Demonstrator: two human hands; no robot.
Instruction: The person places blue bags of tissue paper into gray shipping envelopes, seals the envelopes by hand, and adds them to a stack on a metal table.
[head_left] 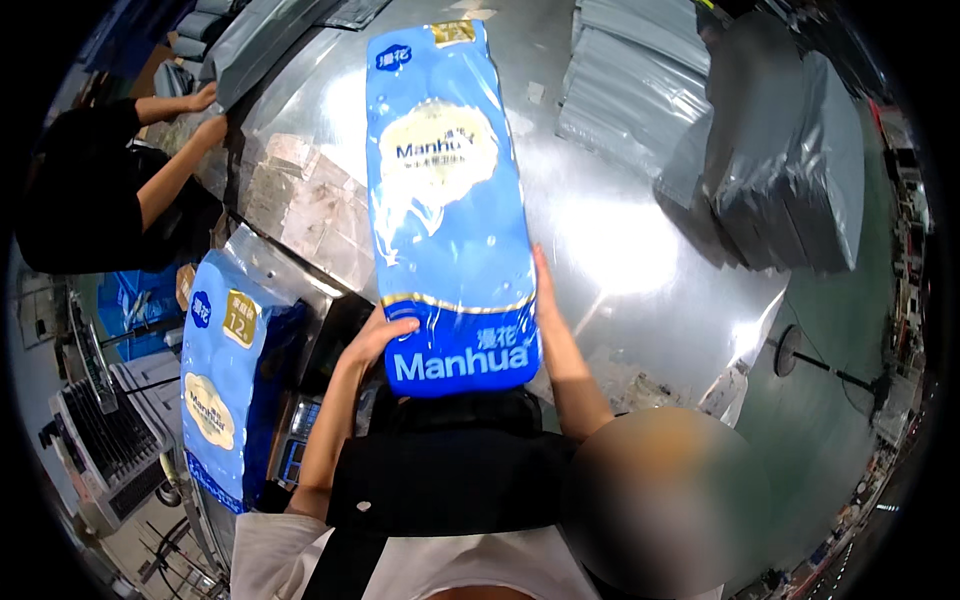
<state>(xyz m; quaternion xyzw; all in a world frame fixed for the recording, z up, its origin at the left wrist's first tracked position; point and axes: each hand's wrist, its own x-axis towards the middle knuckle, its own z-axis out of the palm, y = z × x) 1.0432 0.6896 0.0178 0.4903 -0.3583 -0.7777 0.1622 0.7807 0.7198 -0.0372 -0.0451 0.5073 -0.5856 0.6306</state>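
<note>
A long, light-blue toilet paper pack (447,250) in shiny plastic, with a dark-blue end nearest me, is held in front of me over the metal table. My left hand (376,338) grips its lower left edge, the thumb lying on the top face. On the opposite side, my right hand (549,308) presses along the lower right edge, its fingers partly hidden by the pack. A second blue pack (212,360) of the same kind stands to the left of my left forearm.
Silvery metal table (590,255) spreads ahead, with worn tape patches (305,195) at left. Grey plastic bags (635,85) lie far right, beside a bulky grey stack (830,165). At the left, a co-worker's hands (208,118) touch a grey bag. A blue crate (140,290) stands below.
</note>
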